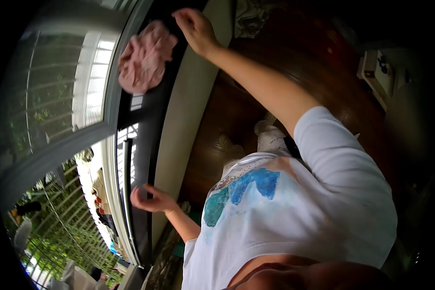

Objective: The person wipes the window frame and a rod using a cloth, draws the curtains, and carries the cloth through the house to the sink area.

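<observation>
A crumpled pink cloth point(147, 58) lies bunched on the dark window sill point(147, 121), against the window frame. My right hand point(196, 33) is just beside it, above the pale ledge side. A small gap shows between the fingers and the cloth. The fingers are loosely bent, with nothing seen in them. My left hand point(153, 199) hovers over the lower part of the sill, near a black strip point(127, 169) along the window track. Its thumb and fingers are curved and apart, holding nothing visible.
A sliding glass pane point(53, 87) stands across the upper window. Through the opening show a railing point(75, 193), plants and assorted items outside. A pale ledge point(183, 111) borders the sill. Wooden floor point(295, 63) spreads below, with a white box-like piece point(378, 77) at right.
</observation>
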